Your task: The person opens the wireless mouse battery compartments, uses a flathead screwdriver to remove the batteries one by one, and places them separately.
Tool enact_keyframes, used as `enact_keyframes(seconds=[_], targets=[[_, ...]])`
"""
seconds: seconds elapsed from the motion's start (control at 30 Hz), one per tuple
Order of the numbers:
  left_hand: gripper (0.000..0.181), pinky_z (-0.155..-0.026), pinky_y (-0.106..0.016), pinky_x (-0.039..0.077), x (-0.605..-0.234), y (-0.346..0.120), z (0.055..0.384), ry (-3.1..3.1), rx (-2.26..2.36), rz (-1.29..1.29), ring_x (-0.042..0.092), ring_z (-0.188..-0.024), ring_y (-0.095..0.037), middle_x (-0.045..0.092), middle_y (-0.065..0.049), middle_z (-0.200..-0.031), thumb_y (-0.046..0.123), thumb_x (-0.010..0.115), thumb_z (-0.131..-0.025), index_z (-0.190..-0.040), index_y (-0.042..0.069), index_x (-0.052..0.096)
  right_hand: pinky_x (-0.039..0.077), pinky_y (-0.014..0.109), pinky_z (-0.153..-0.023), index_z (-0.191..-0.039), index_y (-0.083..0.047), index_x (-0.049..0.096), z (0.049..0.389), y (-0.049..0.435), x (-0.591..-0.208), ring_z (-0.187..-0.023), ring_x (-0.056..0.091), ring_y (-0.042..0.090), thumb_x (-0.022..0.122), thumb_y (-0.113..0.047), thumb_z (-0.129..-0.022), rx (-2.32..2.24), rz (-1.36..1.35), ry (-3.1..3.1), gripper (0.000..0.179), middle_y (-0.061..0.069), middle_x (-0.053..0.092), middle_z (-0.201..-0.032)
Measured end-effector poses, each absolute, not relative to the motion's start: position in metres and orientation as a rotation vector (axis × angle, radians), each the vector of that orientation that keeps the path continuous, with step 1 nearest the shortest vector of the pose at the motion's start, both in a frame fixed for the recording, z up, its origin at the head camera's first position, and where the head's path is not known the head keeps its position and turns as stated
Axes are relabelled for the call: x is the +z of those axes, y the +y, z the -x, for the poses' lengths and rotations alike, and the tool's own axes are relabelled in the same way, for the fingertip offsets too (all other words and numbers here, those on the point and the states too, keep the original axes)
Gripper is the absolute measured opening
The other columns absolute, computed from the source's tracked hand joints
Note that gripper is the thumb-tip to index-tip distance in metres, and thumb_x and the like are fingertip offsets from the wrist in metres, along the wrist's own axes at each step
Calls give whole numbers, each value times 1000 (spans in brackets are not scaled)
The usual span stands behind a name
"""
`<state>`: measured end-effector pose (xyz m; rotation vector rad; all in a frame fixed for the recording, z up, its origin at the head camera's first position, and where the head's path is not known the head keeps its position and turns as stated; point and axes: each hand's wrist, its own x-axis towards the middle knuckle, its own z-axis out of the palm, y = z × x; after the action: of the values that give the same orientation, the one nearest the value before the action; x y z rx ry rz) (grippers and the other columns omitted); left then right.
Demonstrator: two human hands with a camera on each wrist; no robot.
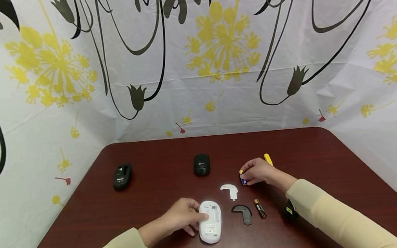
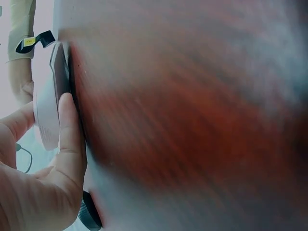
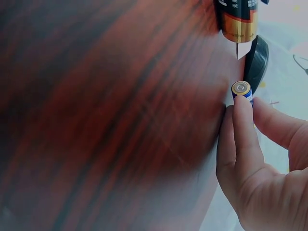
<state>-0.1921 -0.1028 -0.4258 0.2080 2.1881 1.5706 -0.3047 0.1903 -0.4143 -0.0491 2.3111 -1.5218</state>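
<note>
My left hand (image 1: 183, 217) grips a white computer mouse (image 1: 213, 229), its underside up and an empty-looking battery slot showing. In the left wrist view the mouse (image 2: 45, 110) sits between thumb and fingers. My right hand (image 1: 259, 171) pinches a blue AA-type battery (image 1: 243, 180) near the table; its flat end faces the right wrist camera (image 3: 241, 88). Between the hands lie a white battery cover (image 1: 231, 189) and a dark grey battery cover (image 1: 243, 214). A black-and-gold battery (image 1: 260, 209) lies to their right.
A black mouse (image 1: 201, 164) stands at the back middle of the brown table (image 1: 158, 155). Another black mouse (image 1: 122, 177), underside up, lies at the left. Behind my right hand a yellow stick-like object (image 1: 268, 159) is partly hidden. Patterned cloth (image 1: 169, 118) hangs behind the table.
</note>
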Motion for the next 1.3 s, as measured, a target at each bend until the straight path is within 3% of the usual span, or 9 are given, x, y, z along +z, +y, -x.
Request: enact_keyframes(seconds=[0.5, 1.3], targets=[[25, -47, -32, 56, -426, -109, 194, 2115, 1597, -225, 63, -51, -18, 64, -15, -67, 8, 75, -84, -100, -6, 60, 59, 34, -63, -98, 7, 65, 303, 187, -418, -68, 65, 17, 73, -2, -85, -1407, 51, 2447, 18, 13, 65, -85], [33, -50, -35, 58, -431, -112, 196, 2061, 1639, -225, 66, -56, -23, 65, -17, -72, 7, 73, -85, -109, -9, 57, 59, 35, -66, -104, 8, 65, 305, 193, -418, -71, 65, 19, 72, -5, -87, -1454, -55, 2341, 22, 11, 68, -83]])
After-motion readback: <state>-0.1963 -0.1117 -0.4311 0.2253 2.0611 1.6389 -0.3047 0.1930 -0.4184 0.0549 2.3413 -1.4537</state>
